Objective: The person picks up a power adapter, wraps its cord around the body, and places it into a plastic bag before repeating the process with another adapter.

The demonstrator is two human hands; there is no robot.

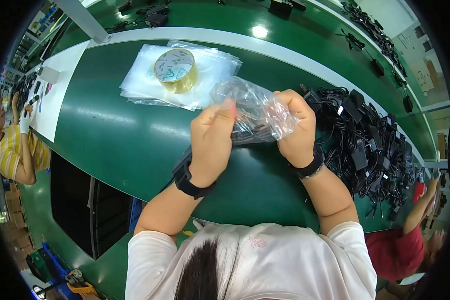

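**Two hands on a clear bag over the green bench**

The person holds a clear plastic bag (257, 107) in the air just above the green bench top (130, 145), with something dark inside it that I cannot make out through the crinkled film. The left hand (212, 137) is closed around the bag's left end, thumb and fingers pressed together on the plastic. The right hand (296, 127) grips the right end the same way, fingers curled shut over the film. Each wrist carries a dark band.

Take the tape roll (175, 70) as the marker. It is a yellowish ring lying flat on a stack of clear bags (140, 82), beyond the held bag and to its left. Well to the right of the roll, past the right hand, lies a heap of black power adapters (365, 145) with tangled cords (a large pile, running along the bench edge). Beyond the roll a pale strip (195, 34) borders the bench top, and behind that runs a second green surface with more black adapters scattered on it. Far left of the roll a white sheet (60, 85) covers part of the bench, and a person in a yellow striped top (12, 150) works there. At the lower right, a sleeve in red (397, 250) belongs to another co-worker.
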